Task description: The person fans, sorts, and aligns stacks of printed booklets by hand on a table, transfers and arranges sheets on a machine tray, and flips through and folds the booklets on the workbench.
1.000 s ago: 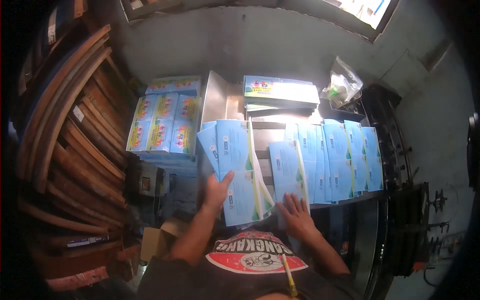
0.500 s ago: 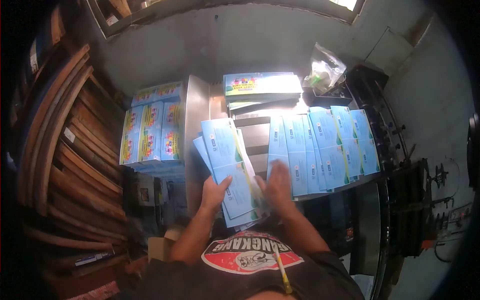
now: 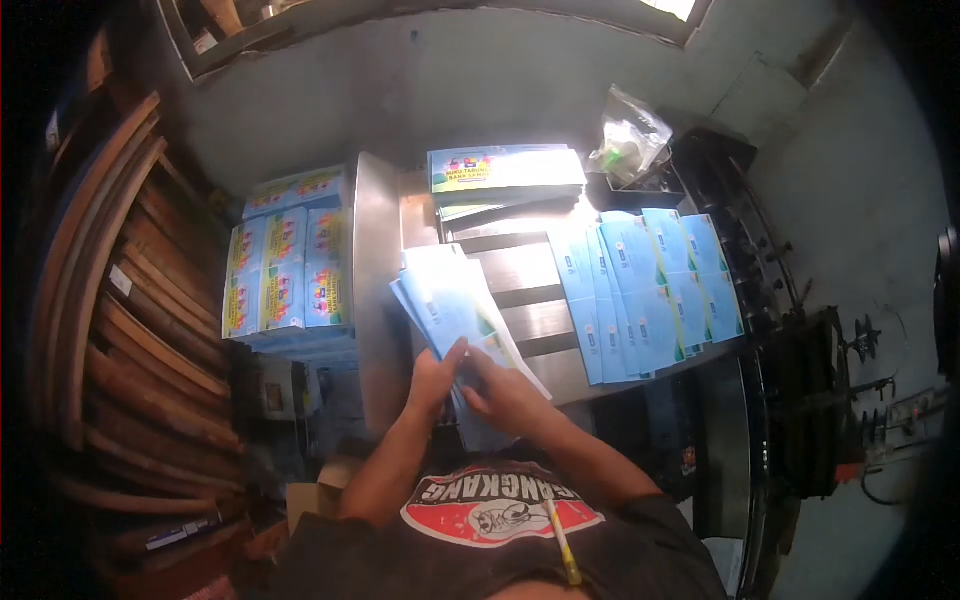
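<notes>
A small bundle of blue printed booklets lies at a slant before me, white page edges showing along its right side. My left hand is closed around the bundle's lower left edge, thumb on top. Across the lower part comes my right hand, its curled fingers gripping the booklets close to the left thumb. The top cover looks slightly bowed. To the right, an overlapping row of blue booklets is fanned out on the slatted metal table. The lower end of the bundle is partly hidden by my hands.
Behind the bundle stands a pile of booklets with a colourful cover. More stacks sit left of an upright metal panel. A clear plastic bag rests at the back right. Curved wooden boards line the left side.
My right hand has moved left from the fanned row onto the bundle. The row's leftmost booklet is gone from its place. The view has shifted slightly.
</notes>
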Action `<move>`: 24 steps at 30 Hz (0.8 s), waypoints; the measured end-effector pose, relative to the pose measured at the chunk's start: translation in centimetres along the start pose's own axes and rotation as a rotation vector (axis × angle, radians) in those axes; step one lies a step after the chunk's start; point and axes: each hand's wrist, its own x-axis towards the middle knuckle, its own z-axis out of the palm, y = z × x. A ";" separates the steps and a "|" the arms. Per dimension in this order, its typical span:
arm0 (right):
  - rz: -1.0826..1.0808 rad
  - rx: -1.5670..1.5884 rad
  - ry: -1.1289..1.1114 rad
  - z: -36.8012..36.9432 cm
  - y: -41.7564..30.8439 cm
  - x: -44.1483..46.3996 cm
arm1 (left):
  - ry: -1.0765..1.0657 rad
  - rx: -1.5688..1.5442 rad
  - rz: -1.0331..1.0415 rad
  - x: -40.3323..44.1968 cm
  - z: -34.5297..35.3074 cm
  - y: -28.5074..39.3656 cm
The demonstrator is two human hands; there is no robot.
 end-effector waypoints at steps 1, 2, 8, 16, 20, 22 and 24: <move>0.017 -0.060 0.099 0.2 1.8 0.5 | -0.009 0.054 -0.007 0.1 -0.1 -0.2; 0.084 -0.120 0.326 0.4 5.4 0.7 | -0.014 0.054 -0.009 0.1 -0.1 -0.2; 0.205 -0.933 0.730 -6.0 16.2 0.9 | -0.034 0.082 -0.046 0.7 0.2 -1.3; 0.119 -0.349 0.451 -2.1 4.7 0.6 | 0.030 0.144 -0.107 0.5 1.2 -0.9; 0.019 -0.211 0.211 -1.4 4.5 0.2 | 0.055 0.086 -0.099 0.7 1.9 -0.9; 0.274 -0.365 0.664 -3.6 10.7 -0.2 | -0.001 0.110 -0.077 0.4 1.9 -0.5; 0.433 -0.728 0.740 -7.3 14.1 -2.4 | -0.011 0.126 -0.053 0.6 1.9 -1.0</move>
